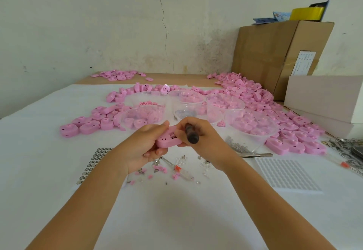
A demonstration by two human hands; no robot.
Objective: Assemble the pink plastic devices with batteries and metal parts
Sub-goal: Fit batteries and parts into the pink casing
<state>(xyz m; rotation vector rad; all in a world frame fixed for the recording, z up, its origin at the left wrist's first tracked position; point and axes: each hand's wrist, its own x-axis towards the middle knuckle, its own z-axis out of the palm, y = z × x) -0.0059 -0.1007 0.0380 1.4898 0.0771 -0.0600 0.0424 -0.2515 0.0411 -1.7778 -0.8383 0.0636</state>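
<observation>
- The left hand (145, 147) holds one pink device (169, 140) just above the bench (176, 210), at the middle of the view. Its grip is closed round the shell, thumb on top and fingers underneath.
- The right hand (204, 143) has its grip wrapped round a dark-handled tool (192, 133). The tool's tip points down into the open face of the device and is hidden there.
- This looks like a mid-assembly step on a single unit, with something being seated or fastened inside the shell. The shell is not closed.
- Many pink shells lie heaped at 10 o'clock (88, 126) and at 3 o'clock (294, 143) of the hands. I cannot tell which of them are finished.
- At 12 o'clock stand clear bowls (261, 141) still well stocked with pink pieces, so a large share of the work seems to remain.
- Rows of small round cells (96, 157), likely the batteries, lie at 8 o'clock.
- A heap of small metal parts (237, 147) and tweezers (257, 155) lie at 3 o'clock, near the right wrist.
- Loose pink and metal bits (161, 170) are scattered at 6 o'clock, under the hands.
</observation>
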